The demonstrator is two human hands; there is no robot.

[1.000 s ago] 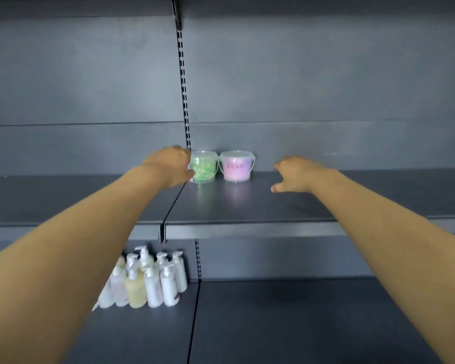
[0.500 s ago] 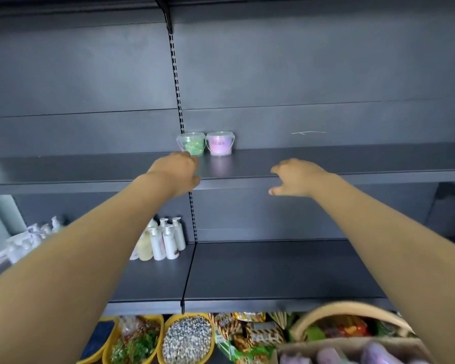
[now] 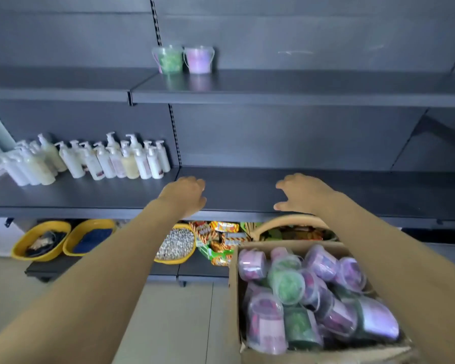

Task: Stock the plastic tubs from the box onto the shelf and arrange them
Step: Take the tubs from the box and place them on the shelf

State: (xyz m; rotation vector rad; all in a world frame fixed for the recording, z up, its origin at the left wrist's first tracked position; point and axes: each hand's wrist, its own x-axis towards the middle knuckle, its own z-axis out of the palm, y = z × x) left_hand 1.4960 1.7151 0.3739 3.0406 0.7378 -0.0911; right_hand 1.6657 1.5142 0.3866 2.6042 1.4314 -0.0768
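Note:
Two clear plastic tubs stand side by side at the back of the upper shelf point(image 3: 300, 90): a green-filled tub point(image 3: 168, 59) on the left and a pink-filled tub point(image 3: 199, 59) touching it on the right. A cardboard box point(image 3: 234, 285) at the lower right holds several more tubs point(image 3: 313, 292) with green, pink and purple contents, lying jumbled. My left hand point(image 3: 185, 197) and my right hand point(image 3: 302, 194) hang in the air in front of the middle shelf, both empty with loosely curled fingers, above the box.
White pump bottles point(image 3: 95, 160) crowd the left half of the middle shelf point(image 3: 247, 190). Below it sit yellow bowls point(image 3: 41, 240) of goods, snack packets point(image 3: 218, 235) and a woven basket point(image 3: 286, 223). Beige floor lies at the lower left.
Both hands have dropped from the upper shelf, leaving the two tubs there, down to the middle shelf level. My view has tilted down, bringing the box of tubs into sight.

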